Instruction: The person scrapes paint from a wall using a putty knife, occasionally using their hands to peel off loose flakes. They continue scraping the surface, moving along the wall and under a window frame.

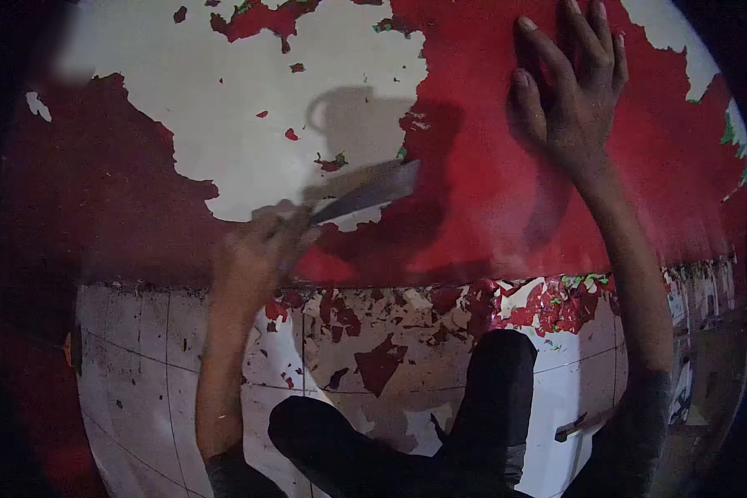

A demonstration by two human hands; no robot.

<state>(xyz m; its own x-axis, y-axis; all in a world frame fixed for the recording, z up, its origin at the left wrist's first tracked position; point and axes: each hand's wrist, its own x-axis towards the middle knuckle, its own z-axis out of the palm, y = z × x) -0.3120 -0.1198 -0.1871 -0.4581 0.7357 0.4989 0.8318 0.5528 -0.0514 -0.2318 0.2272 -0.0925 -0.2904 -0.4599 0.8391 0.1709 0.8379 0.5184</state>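
My left hand (261, 249) is closed round a scraper, its fingers slightly blurred. The scraper's grey metal blade (373, 192) points right and slightly up, over the ragged border between bare cream wall and red paint. Its handle is hidden in my fist. On the right, my right hand (579, 108) lies with fingers spread against the red painted wall (490, 166). The bare cream patch (249, 116) covers the upper middle, with small red and green scraps of paint (330, 163) still on it. Shadows of the hand and tool fall across the wall.
Paint flakes (548, 307) lie along the foot of the wall, and a larger red flake (380, 363) rests on the tiled floor (133, 365). My bent knees (502, 365) are close to the wall. A thin dark object (574, 428) lies at lower right.
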